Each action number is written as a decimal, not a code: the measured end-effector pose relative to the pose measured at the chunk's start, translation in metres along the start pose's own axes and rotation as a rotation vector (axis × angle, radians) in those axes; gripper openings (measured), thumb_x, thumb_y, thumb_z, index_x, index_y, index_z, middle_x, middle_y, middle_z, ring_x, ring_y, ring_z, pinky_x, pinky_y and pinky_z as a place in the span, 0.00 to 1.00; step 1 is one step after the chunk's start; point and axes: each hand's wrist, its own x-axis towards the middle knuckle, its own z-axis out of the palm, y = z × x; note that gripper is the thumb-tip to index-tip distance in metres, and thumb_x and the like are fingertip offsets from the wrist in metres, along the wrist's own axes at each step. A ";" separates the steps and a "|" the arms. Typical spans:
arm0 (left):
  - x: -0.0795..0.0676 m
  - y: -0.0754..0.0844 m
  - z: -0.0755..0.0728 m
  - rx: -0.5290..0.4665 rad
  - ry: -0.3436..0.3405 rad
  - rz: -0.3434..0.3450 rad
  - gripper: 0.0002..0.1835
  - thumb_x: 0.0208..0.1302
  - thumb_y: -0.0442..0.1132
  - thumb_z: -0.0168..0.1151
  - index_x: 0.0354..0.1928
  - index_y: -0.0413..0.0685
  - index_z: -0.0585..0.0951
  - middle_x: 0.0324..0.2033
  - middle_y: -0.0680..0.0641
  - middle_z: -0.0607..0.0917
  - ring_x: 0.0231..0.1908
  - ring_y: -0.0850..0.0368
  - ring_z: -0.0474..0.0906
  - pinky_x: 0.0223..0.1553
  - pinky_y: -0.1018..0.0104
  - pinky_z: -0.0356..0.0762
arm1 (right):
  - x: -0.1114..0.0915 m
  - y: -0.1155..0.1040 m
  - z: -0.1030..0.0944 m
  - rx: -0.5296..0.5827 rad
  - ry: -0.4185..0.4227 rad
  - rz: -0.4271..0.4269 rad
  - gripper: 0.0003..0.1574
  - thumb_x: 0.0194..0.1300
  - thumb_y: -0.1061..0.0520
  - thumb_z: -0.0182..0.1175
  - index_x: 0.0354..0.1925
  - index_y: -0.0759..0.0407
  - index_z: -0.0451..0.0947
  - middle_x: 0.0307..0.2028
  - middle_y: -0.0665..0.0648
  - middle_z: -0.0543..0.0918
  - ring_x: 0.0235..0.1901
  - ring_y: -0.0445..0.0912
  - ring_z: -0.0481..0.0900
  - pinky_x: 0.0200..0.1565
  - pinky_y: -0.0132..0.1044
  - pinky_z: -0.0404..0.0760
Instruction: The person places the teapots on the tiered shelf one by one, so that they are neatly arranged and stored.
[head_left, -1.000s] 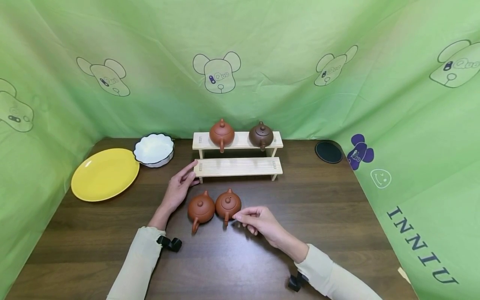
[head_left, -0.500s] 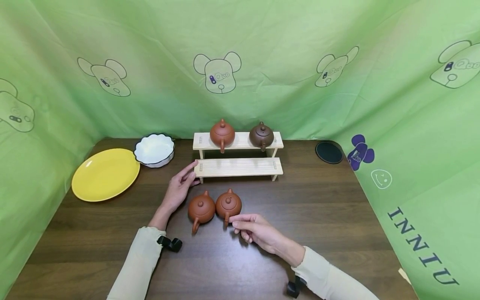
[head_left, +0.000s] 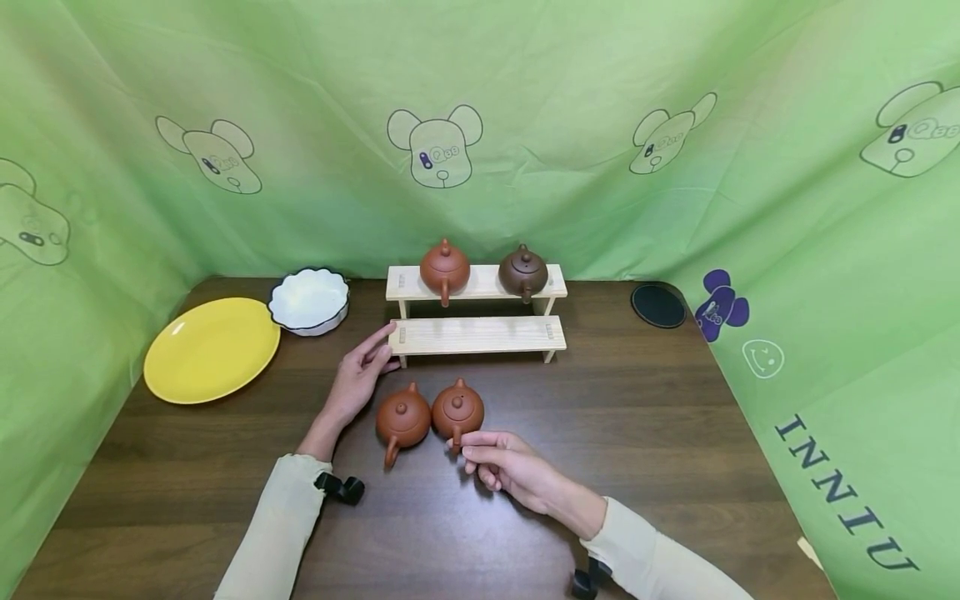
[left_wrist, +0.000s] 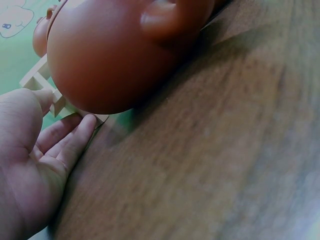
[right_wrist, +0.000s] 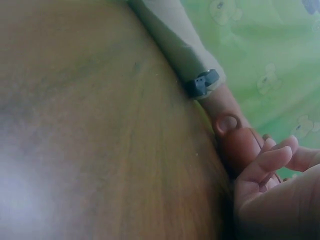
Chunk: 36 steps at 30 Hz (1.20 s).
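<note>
In the head view my left hand (head_left: 354, 383) holds the left end of a pale wooden two-step stand (head_left: 480, 335), thumb and fingers about the lower step. My right hand (head_left: 513, 468) pinches the handle of a red-brown clay teapot (head_left: 458, 407) on the table, with a fingertip showing on the handle's far side. A similar teapot (head_left: 402, 417) sits close on its left, handle toward me; it looms large in the left wrist view, that teapot (left_wrist: 115, 60) partly covering the stand. The right wrist view shows the right fingers (right_wrist: 272, 160) curled beside a teapot (right_wrist: 240, 148).
On the upper step sit a red-brown teapot (head_left: 445, 268) and a dark brown one (head_left: 522, 272). Back left are a yellow plate (head_left: 212, 350) and a white scalloped dish (head_left: 308, 298). A black round coaster (head_left: 658, 305) lies back right. Green cloth (head_left: 570, 125) encloses the table.
My right hand has moved left and slightly toward me, from beside the right teapot onto its handle, and its fingers now pinch it. The left hand and the teapots have stayed in place.
</note>
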 end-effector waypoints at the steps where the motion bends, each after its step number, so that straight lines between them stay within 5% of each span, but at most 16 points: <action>1: 0.000 0.000 0.000 0.001 -0.001 0.002 0.27 0.90 0.38 0.53 0.84 0.43 0.70 0.80 0.35 0.72 0.55 0.63 0.88 0.60 0.71 0.88 | 0.000 0.000 0.000 -0.006 0.006 -0.003 0.12 0.80 0.65 0.62 0.56 0.60 0.87 0.32 0.49 0.86 0.21 0.33 0.72 0.24 0.21 0.72; 12: -0.001 -0.001 -0.002 -0.001 0.007 -0.004 0.26 0.90 0.37 0.53 0.84 0.44 0.71 0.77 0.34 0.75 0.53 0.59 0.90 0.59 0.68 0.90 | -0.004 -0.002 -0.003 -0.058 -0.009 -0.027 0.27 0.80 0.64 0.62 0.69 0.80 0.76 0.34 0.47 0.89 0.23 0.32 0.72 0.24 0.20 0.71; 26: 0.000 0.001 -0.001 0.012 -0.004 -0.011 0.26 0.90 0.39 0.53 0.84 0.47 0.71 0.78 0.37 0.75 0.51 0.64 0.90 0.59 0.69 0.90 | 0.002 0.001 0.002 -0.039 0.001 -0.036 0.26 0.84 0.58 0.61 0.67 0.79 0.79 0.31 0.45 0.89 0.21 0.33 0.70 0.23 0.21 0.71; 36: 0.000 0.001 -0.001 0.032 -0.002 -0.026 0.26 0.90 0.40 0.54 0.84 0.50 0.71 0.77 0.37 0.75 0.53 0.58 0.91 0.59 0.69 0.90 | 0.004 0.000 0.007 -0.040 0.067 -0.037 0.22 0.83 0.60 0.62 0.63 0.78 0.83 0.28 0.45 0.87 0.20 0.33 0.70 0.22 0.21 0.71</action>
